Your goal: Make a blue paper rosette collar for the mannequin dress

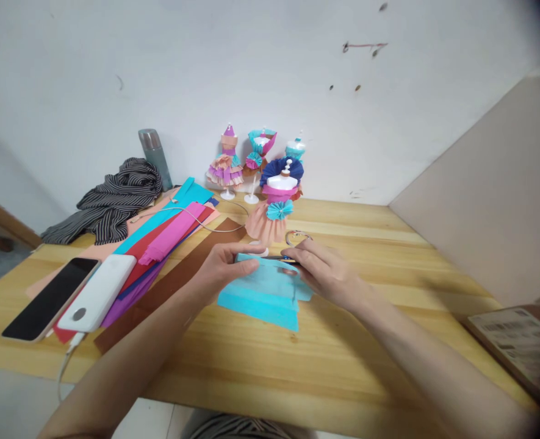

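Note:
My left hand (224, 266) pinches the left edge of a folded turquoise paper sheet (263, 296) that lies on the wooden table (343, 341). My right hand (322, 268) is closed over the sheet's upper right edge, with a small scissors handle loop (296, 235) showing just above its fingers. A small white mannequin stand wearing a pink, blue and peach paper dress (273, 207) is directly behind both hands.
Coloured paper sheets (169, 235) are spread on the left, under a white power bank (97, 292) with its cable and a black phone (52, 299). Striped cloth (109, 201), a grey flask (155, 157) and more dressed mannequins (226, 163) sit at the wall. A labelled box (519, 344) is at right.

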Demonstrator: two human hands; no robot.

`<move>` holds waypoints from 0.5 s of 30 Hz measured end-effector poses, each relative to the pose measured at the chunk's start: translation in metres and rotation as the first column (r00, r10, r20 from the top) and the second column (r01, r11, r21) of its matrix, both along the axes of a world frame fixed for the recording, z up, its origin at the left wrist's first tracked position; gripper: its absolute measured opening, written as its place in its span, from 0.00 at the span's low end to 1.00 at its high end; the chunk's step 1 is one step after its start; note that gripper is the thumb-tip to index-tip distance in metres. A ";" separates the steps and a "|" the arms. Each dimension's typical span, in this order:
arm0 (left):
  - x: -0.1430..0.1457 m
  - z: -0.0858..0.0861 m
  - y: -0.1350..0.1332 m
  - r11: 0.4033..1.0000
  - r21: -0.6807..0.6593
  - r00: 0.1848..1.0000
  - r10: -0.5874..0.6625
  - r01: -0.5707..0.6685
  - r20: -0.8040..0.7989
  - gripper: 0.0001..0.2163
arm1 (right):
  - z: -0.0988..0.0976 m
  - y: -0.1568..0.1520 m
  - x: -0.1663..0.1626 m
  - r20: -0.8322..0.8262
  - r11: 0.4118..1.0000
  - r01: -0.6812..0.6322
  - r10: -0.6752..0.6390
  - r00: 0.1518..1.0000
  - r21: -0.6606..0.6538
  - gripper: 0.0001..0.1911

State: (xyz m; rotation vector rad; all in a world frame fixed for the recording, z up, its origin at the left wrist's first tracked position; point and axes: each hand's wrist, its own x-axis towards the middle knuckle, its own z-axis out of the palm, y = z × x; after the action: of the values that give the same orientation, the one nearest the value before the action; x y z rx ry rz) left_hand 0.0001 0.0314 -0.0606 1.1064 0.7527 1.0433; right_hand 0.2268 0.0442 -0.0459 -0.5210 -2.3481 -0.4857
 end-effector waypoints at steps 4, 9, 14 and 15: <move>0.000 -0.003 0.001 0.999 0.005 0.999 0.036 -0.036 -0.019 0.12 | -0.005 0.001 0.001 -0.010 1.000 0.018 -0.018 1.000 0.010 0.10; -0.002 -0.008 0.003 0.998 0.033 0.997 0.062 -0.060 -0.049 0.11 | -0.012 0.004 0.003 -0.041 1.000 0.015 -0.014 0.999 0.015 0.10; -0.002 -0.005 0.002 0.999 0.022 0.997 0.042 -0.041 -0.059 0.13 | -0.013 0.005 0.002 -0.042 0.999 0.025 -0.023 0.999 0.040 0.10; -0.002 -0.004 0.001 0.999 0.015 0.997 0.037 -0.036 -0.062 0.13 | -0.012 0.005 0.002 -0.038 0.999 0.026 -0.025 0.999 0.034 0.10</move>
State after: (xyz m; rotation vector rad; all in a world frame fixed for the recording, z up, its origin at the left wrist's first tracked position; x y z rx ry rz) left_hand -0.0016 0.0327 -0.0645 1.1450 0.8191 1.0504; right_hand 0.2290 0.0487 -0.0584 -0.5399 -2.2959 -0.5232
